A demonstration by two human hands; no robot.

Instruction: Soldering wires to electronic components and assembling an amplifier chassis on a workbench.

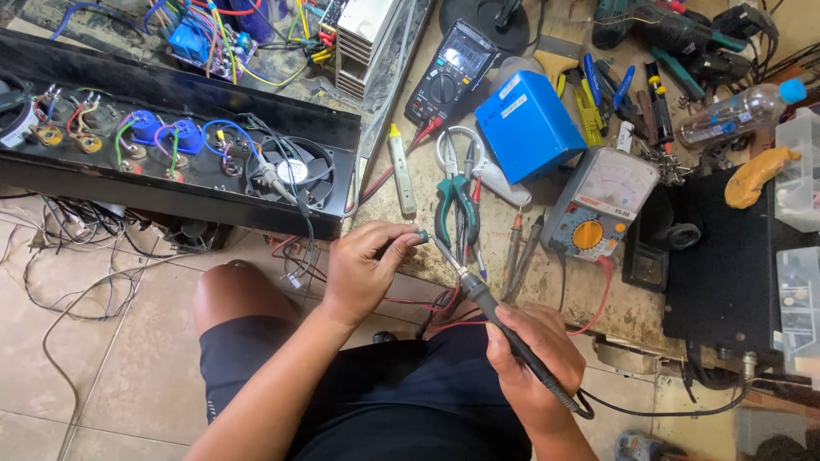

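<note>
1. the left hand pinched a small green-tipped connector at the near edge of the desk
2. the right hand gripped a soldering iron, its tip just beside the connector
3. the joint looked underway, not finished; pliers and two meters lay farther off

The left hand hides most of the small part it pinches, too small to identify.
</note>
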